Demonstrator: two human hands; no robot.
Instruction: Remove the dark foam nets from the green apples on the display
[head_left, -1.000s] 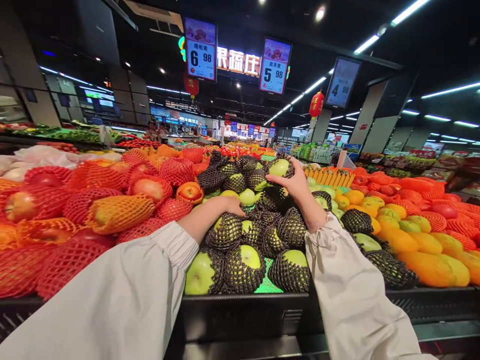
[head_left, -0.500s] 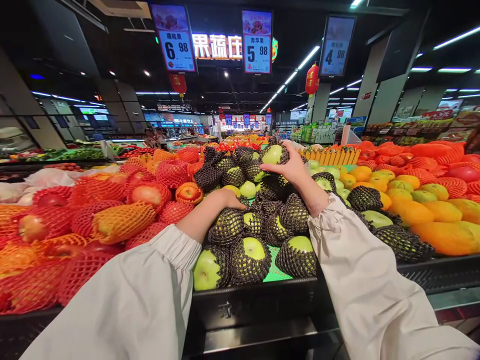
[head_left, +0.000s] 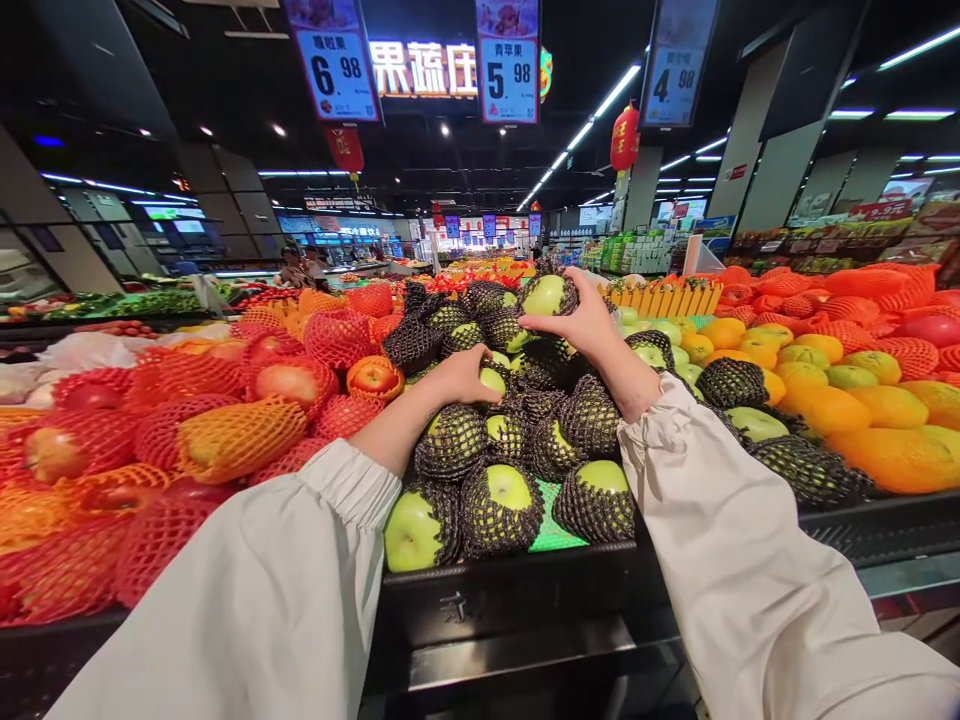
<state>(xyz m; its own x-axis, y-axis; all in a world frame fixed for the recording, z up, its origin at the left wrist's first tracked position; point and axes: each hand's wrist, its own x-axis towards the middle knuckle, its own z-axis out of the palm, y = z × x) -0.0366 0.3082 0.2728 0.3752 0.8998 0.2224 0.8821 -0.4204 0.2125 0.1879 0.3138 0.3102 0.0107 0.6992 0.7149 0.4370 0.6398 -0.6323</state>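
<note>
My right hand is raised over the back of the pile, its thumb and fingers wrapped round a green apple in a black foam net. Lower and to the left, my left hand curls round another green apple, which shows between thumb and fingers and still lies in the pile. Most of the left fingers are hidden behind the hand and fruit. Several green apples in black nets surround both hands, such as one netted apple at the front of the black bin.
Red-netted apples and a yellow-netted fruit fill the left side. Orange-yellow fruit lies to the right, with red-netted fruit behind it. Price screens hang overhead.
My left hand has risen slightly and closed round a green apple in the pile. The right hand keeps its netted apple in nearly the same place. The view has tipped slightly.
</note>
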